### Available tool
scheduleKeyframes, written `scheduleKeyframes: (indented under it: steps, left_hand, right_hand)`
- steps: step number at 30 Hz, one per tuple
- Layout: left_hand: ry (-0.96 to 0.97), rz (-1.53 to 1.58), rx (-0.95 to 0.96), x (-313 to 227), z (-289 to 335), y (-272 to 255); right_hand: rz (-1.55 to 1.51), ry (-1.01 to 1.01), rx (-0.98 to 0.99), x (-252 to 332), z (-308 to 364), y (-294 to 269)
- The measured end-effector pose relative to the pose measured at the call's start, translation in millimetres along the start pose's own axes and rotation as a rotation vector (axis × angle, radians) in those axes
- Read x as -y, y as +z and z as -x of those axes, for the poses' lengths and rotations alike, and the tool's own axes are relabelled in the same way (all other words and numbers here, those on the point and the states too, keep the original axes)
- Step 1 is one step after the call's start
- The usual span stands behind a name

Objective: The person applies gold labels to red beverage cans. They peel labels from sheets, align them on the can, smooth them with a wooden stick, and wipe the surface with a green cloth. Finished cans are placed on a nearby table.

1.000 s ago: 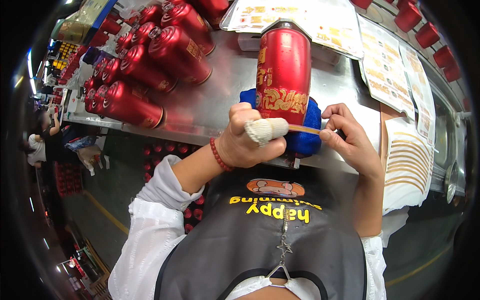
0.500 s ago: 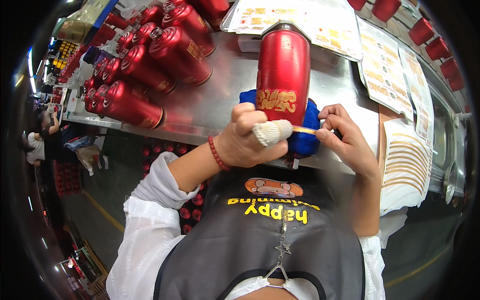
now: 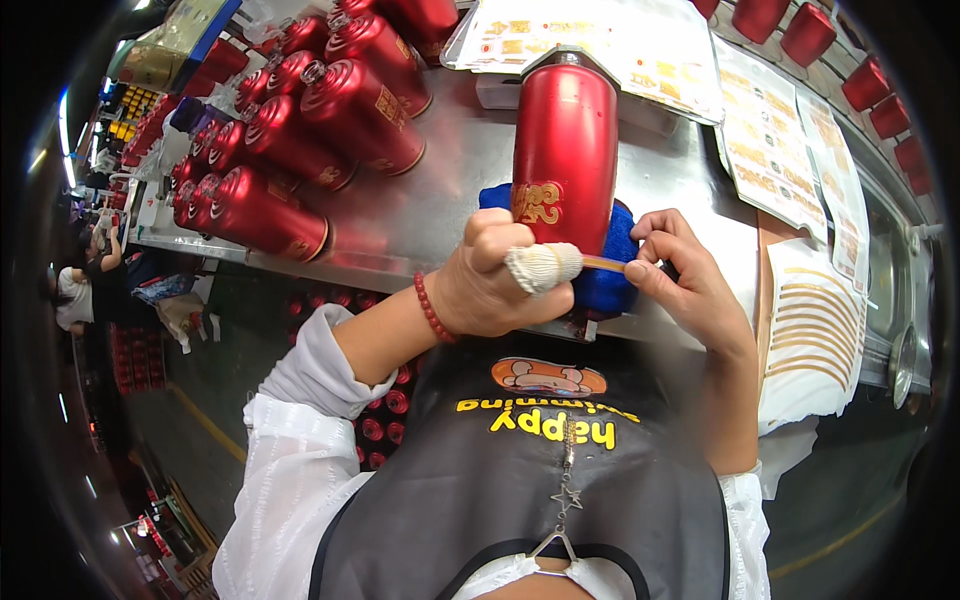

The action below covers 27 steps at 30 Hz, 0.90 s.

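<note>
A red bottle (image 3: 565,130) with a gold design lies on a blue plush cloth (image 3: 620,238), its near end toward me. My left hand (image 3: 485,290) is closed around that end, a white ribbed finger cover (image 3: 543,268) on one finger pressing there. From under the cover a narrow gold sticker strip (image 3: 604,263) runs to the right. Its free end is pinched between thumb and forefinger of my right hand (image 3: 690,285). My left hand hides the bottle's near edge.
Several red bottles (image 3: 265,210) stand on the metal table (image 3: 450,150) at the left. Sticker sheets (image 3: 680,60) lie at the back and right, one with gold strips (image 3: 815,320). More red bottles (image 3: 808,38) line the far right. A person (image 3: 75,290) is at far left.
The bottle has turned, so its gold design has shifted left and shows less. My right hand has come slightly left with the strip. Bottles at the far right have shifted along.
</note>
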State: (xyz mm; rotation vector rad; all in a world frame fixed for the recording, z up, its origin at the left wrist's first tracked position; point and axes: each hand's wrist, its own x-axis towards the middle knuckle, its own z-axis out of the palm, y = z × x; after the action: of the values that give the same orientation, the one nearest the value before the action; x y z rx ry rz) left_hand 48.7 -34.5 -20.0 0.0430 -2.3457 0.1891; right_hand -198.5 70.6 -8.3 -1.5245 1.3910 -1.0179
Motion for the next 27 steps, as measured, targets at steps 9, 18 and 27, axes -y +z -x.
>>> scheduleKeyframes:
  steps: [9, 18, 27]
  left_hand:
    - [-0.050, -0.069, -0.044, -4, 9, 2]
    - [0.056, 0.027, 0.019, -1, -7, 9]
    - [0.023, -0.128, -0.037, -5, 5, -1]
  right_hand:
    - [-0.001, 0.010, -0.034, 7, -3, 8]
    - [0.004, -0.032, -0.067, 0, -4, 11]
    - [0.052, -0.012, -0.033, 0, -3, 11]
